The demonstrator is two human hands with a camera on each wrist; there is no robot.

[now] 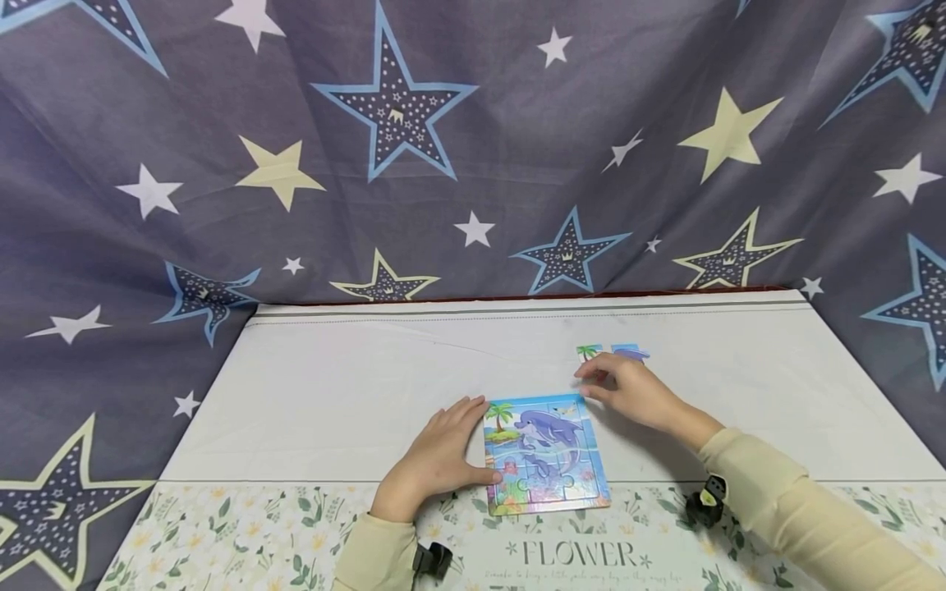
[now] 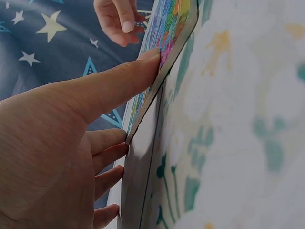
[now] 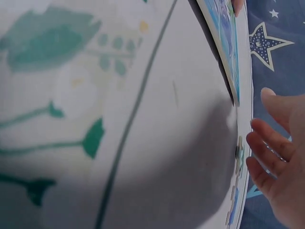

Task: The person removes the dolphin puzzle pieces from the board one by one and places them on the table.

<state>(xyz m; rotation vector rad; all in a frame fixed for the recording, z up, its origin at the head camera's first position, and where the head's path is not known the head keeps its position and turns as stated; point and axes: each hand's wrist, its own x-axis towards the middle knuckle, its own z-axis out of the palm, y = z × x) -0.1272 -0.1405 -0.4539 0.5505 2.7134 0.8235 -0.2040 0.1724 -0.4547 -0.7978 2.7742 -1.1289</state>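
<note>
A square dolphin jigsaw puzzle [image 1: 547, 455] in a tray lies flat at the table's middle, showing dolphins, a palm tree and sea. My left hand [image 1: 436, 460] rests at its left side, thumb [image 2: 128, 71] on the lower left edge and fingertips by the upper left corner. Just off the upper right corner hovers my right hand [image 1: 631, 390], thumb and fingers apart, with nothing visible between them. Beyond its fingers lie a palm-tree puzzle piece [image 1: 589, 352] and a dolphin puzzle piece [image 1: 629, 350], both partly hidden by the hand in the head view.
The table has a white cover [image 1: 355, 386], with a floral strip [image 1: 244, 533] lettered FLOWER along the near side. A dark star-patterned curtain [image 1: 473, 148] hangs behind the table and at both sides.
</note>
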